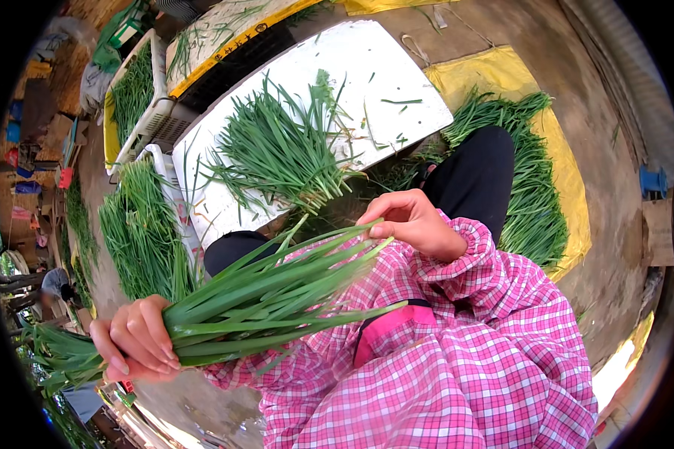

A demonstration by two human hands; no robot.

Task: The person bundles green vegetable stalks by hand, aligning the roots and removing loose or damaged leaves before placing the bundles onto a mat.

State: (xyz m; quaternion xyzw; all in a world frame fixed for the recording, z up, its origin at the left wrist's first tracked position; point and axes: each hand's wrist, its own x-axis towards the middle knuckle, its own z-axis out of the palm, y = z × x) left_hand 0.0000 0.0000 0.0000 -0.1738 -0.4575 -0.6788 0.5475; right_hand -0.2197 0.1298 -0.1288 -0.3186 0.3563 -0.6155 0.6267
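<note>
My left hand (136,340) is wrapped round a bunch of long green garlic chives (251,310), held aslant across my lap with one end sticking out past my fingers at the left. At the bunch's other end, my right hand (418,224) pinches the end of a chive between thumb and fingers. Just beyond lies a loose heap of garlic chives (277,142) on a white foam board (397,67), its pale stalk ends pointing toward me. Scraps of leaf are scattered over that board.
More chives (528,202) lie on a yellow sheet (573,217) at my right. On the left, chives fill a white crate (176,191) and a second white basket (157,82) farther off. A yellow-edged board (232,41) stands at the back. My dark-trousered knees flank the foam board's near edge.
</note>
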